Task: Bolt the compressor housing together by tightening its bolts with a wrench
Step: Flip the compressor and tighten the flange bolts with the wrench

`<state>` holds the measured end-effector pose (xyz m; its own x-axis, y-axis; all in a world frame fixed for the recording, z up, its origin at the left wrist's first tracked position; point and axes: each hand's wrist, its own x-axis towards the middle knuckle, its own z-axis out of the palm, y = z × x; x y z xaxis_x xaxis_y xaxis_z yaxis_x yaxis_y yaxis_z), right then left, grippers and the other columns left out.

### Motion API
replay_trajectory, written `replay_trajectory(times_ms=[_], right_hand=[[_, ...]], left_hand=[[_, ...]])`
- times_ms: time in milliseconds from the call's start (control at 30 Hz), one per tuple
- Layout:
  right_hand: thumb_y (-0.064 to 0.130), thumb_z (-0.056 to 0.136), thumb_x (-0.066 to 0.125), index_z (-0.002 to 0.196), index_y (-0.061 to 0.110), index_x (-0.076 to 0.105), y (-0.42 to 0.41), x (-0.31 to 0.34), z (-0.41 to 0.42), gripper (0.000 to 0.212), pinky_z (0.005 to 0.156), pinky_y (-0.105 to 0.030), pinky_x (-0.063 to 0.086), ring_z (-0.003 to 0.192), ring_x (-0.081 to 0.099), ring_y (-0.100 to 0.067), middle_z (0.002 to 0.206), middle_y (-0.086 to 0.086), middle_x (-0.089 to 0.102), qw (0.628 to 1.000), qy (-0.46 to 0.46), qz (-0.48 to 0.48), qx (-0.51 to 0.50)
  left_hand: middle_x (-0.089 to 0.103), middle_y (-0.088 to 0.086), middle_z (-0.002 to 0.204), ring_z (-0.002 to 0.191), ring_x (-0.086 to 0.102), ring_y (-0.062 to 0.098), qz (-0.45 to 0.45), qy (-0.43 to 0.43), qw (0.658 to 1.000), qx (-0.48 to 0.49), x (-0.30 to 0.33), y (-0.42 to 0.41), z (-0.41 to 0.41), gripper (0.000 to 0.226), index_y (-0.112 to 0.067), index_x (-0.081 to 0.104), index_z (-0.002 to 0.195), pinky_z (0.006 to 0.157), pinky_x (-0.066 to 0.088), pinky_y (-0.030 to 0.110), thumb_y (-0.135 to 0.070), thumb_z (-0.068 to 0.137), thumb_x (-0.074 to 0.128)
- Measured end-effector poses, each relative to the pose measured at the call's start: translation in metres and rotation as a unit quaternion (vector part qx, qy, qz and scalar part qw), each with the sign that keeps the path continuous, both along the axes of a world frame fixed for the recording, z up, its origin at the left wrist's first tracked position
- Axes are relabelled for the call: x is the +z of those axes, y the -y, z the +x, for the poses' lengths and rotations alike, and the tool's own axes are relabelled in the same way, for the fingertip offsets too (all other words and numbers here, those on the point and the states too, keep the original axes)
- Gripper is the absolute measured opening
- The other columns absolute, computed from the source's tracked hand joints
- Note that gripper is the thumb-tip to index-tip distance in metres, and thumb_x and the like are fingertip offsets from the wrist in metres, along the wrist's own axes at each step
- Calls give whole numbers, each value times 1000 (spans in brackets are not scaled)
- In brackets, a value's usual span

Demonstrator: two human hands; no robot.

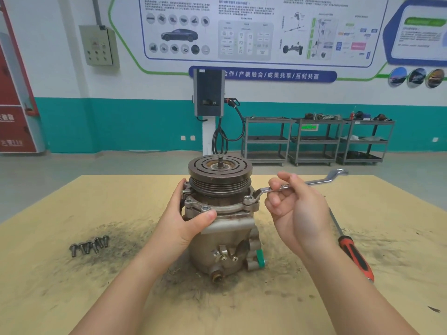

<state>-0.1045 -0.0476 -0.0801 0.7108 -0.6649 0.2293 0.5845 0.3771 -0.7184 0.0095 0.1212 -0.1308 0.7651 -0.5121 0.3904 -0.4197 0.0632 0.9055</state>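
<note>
A: Where is the compressor housing (221, 228) found, and which step is judged to be in hand?

B: It is stood upright near the middle of the table (60, 298), pulley (220, 170) uppermost. One ring end of the wrench (300, 184) is seated over a bolt (249, 199) on the right-hand flange ear, so the tightening of that bolt is taken to be under way.

A: How are the hands placed?

B: The housing is steadied by the left hand (186, 218), its grip clasped around the flange and body, thumb laid across the front. The wrench shank is pinched by the right hand (294, 209) between thumb and fingers, just beside the ring end; a light hold rather than a full fist.

A: What is called for next?

B: A swing of the handle is probably needed while the housing is braced against turning, with the ring kept square on the bolt head so that it is not slipped off.

A: And the count?

B: One compressor, one wrench, one red-handled screwdriver (352, 252) lying to the right. Another bolt head (205, 208) is seen at the front of the flange. About five loose bolts (89, 246) are gathered at the left; the exact number cannot be settled.
</note>
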Motion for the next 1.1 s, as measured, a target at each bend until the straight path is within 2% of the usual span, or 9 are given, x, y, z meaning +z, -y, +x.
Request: replay_trajectory(times_ms=[100,200,367,433,500,567,667,933,1100], right_hand=[[15,105,31,93,9,50,-11,-10,0,23,43,-21,31,45,43,-14,62,-2,56,997,46,-31,-54],[28,104,34,92,25,56,-37,-29,0,25,49,-19,41,53,51,-13,71,3,61,946,130,-209,-209],[23,100,51,92,4,69,-42,-39,1,28,70,-24,51,76,63,-15,86,-2,68,712,145,-599,-335],[20,98,55,93,1,70,-39,-34,0,25,69,-29,53,77,64,-18,85,-6,69,671,152,-639,-343],[24,103,46,101,10,64,-36,-26,-3,24,63,-24,51,72,62,-12,84,-1,66,735,179,-568,-325],[25,104,37,98,20,57,-31,-15,-9,22,56,-18,45,59,55,-9,77,4,62,866,175,-398,-247],[16,103,35,92,10,54,-19,-5,-9,23,45,-20,38,48,50,-14,67,0,62,977,86,-153,-122],[8,100,33,88,7,49,10,3,0,20,39,-19,27,43,39,-12,61,-3,51,987,-2,75,141],[9,101,34,87,6,50,-3,-4,0,21,42,-22,26,42,39,-14,59,-2,53,999,40,10,12]], left_hand=[[54,-25,135,114,53,-16,-6,0,1000,-4,0,1,0,114,-38,26,153,79,44,0,-66,53,73],[55,-24,136,115,54,-14,-10,3,1000,-4,-2,1,2,113,-36,27,153,81,45,0,-65,55,75],[62,-16,134,122,59,2,-19,2,1000,-13,-5,2,8,109,-36,30,152,102,46,28,-57,58,80],[64,-18,131,120,60,2,-17,4,1000,-15,-7,2,9,103,-37,33,149,99,48,26,-54,59,81],[62,-25,130,119,58,-4,-15,5,1000,-15,-8,2,10,106,-37,31,151,91,48,12,-59,60,79],[61,-31,126,116,57,-11,-14,-2,1000,-6,-8,1,10,111,-37,28,153,82,45,2,-62,57,77],[57,-36,126,114,56,-14,-13,-10,1000,-5,-8,2,10,111,-41,26,153,78,45,0,-63,56,76],[61,-35,122,113,57,-14,-20,-10,1000,-8,-6,3,8,104,-42,29,147,78,45,0,-61,56,76],[54,-26,135,113,56,-14,-8,-10,1000,-3,-4,1,7,117,-38,23,155,79,46,1,-65,53,75]])
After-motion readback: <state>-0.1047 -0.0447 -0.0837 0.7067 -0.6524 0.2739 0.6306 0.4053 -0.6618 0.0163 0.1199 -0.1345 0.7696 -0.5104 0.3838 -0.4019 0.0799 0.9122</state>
